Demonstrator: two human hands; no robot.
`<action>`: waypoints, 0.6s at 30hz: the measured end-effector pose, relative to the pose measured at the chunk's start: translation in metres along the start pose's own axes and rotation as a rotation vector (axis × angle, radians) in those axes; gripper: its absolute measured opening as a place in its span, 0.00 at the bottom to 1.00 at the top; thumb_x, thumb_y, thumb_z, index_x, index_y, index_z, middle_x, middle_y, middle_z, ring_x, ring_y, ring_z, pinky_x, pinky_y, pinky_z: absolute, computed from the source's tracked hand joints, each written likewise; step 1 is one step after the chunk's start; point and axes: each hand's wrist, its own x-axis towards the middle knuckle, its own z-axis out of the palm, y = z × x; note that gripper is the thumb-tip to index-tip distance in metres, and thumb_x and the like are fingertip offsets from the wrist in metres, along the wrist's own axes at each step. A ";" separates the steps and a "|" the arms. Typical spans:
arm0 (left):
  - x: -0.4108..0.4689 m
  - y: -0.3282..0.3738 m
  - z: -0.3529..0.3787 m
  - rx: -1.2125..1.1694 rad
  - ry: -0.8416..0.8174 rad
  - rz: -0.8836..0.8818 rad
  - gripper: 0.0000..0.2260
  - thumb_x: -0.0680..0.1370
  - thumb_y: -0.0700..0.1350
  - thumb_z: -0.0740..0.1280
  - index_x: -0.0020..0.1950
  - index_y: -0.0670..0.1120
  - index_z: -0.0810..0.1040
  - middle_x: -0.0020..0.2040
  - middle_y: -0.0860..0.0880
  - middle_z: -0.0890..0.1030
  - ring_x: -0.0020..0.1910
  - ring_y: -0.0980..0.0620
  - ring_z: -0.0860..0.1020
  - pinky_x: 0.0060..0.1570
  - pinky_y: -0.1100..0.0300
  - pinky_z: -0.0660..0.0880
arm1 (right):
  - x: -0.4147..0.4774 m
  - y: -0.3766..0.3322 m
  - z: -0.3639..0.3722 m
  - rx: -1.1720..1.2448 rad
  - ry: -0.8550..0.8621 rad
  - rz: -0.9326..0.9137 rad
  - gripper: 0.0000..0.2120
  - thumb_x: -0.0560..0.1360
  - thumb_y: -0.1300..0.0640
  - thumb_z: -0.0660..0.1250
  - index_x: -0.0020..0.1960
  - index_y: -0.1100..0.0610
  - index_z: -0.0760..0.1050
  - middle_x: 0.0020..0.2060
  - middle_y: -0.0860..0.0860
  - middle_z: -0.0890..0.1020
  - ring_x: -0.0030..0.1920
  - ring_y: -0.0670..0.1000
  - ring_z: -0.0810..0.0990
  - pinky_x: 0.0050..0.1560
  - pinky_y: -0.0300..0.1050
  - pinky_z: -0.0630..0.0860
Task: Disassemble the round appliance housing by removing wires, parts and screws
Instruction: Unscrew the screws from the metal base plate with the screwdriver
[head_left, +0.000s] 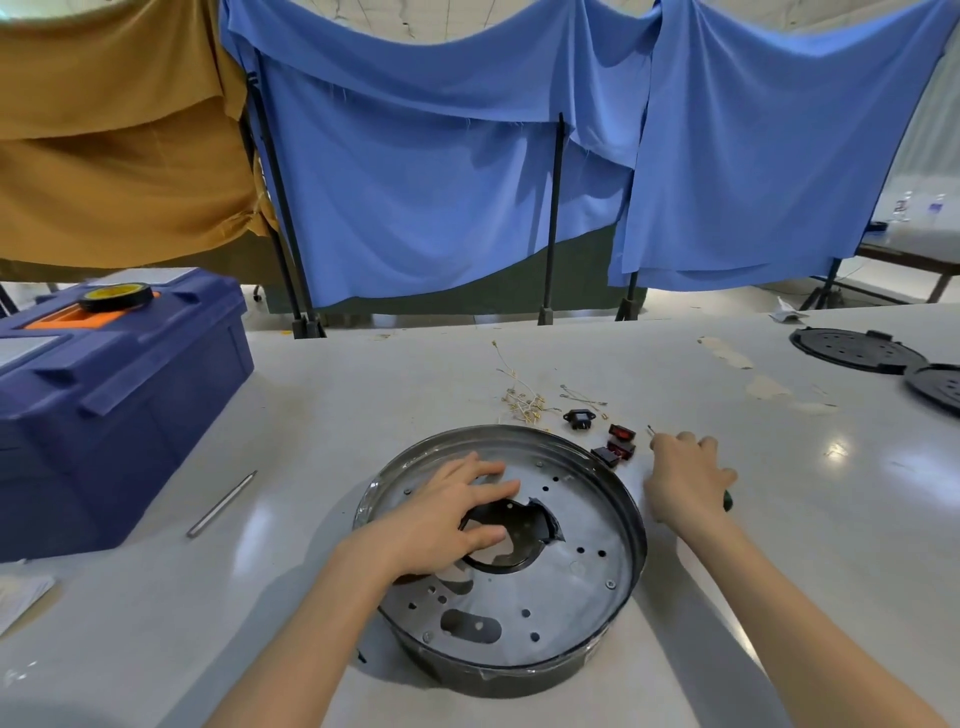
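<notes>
— Where's the housing (571, 587)?
— On the table (363, 389); the person's left hand (447, 514) lies flat inside it, fingers straight.
— The right hand (685, 478)?
— Beside the rim, curled round a screwdriver (728, 500).

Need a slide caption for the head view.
Left hand rests inside the round dark metal housing while right hand grips a green-handled screwdriver beside loose red switches.

The right hand (685, 478) grips a green-handled tool (728, 501) and hides all but its butt and thin tip. The left hand (447, 519) covers part of the black ring (527, 522) in the housing (587, 587). The right edge cuts off one black perforated disc (935, 387), and the left edge cuts off the toolbox (130, 415).
</notes>
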 end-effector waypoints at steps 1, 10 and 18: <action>-0.001 0.000 -0.001 -0.012 -0.003 -0.002 0.24 0.81 0.51 0.61 0.76 0.58 0.59 0.77 0.60 0.53 0.76 0.59 0.44 0.75 0.54 0.46 | 0.001 0.002 0.000 0.007 0.005 0.008 0.18 0.72 0.73 0.59 0.59 0.59 0.72 0.56 0.57 0.73 0.62 0.60 0.65 0.54 0.56 0.66; -0.003 0.001 -0.004 -0.030 -0.035 0.003 0.24 0.81 0.50 0.61 0.76 0.58 0.58 0.77 0.61 0.51 0.76 0.60 0.42 0.75 0.55 0.46 | 0.009 0.024 0.002 0.403 0.263 0.011 0.13 0.70 0.73 0.61 0.54 0.69 0.75 0.52 0.65 0.77 0.52 0.64 0.74 0.44 0.46 0.65; -0.006 0.000 -0.006 -0.065 -0.064 0.009 0.25 0.81 0.49 0.62 0.76 0.59 0.58 0.77 0.62 0.50 0.76 0.62 0.42 0.75 0.57 0.46 | -0.006 -0.019 -0.045 1.222 0.124 -0.189 0.06 0.74 0.64 0.68 0.44 0.54 0.80 0.37 0.53 0.86 0.32 0.46 0.82 0.37 0.43 0.78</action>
